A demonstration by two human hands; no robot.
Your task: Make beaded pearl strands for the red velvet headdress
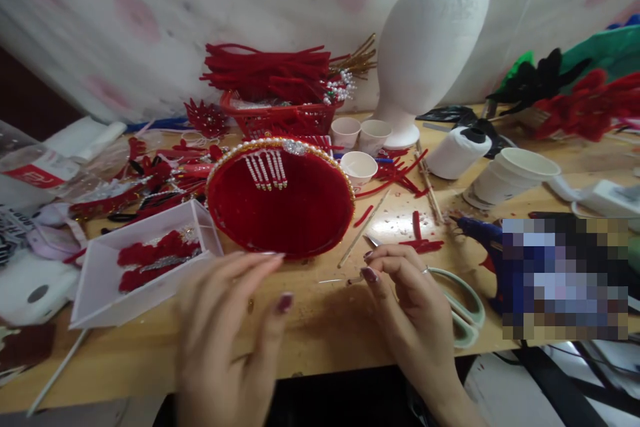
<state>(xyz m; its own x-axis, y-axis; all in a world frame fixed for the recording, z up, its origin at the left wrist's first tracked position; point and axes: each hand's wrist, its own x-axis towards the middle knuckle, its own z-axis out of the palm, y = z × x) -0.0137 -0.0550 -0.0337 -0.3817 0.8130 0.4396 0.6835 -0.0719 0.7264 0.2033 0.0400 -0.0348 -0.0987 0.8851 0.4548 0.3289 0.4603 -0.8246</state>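
red velvet round piece with beaded rim on tabletop, just beyond hands, inner side facing person, probably so bead strands stay in view. white tray beside it, likely to keep small red pieces together. green-handled scissors by right hand, seemingly for easy reach. right fingers nearly closed, pinching thin needle-like piece; exact type unclear. left hand blurred, thumb and fingers wide apart, nothing visible held.
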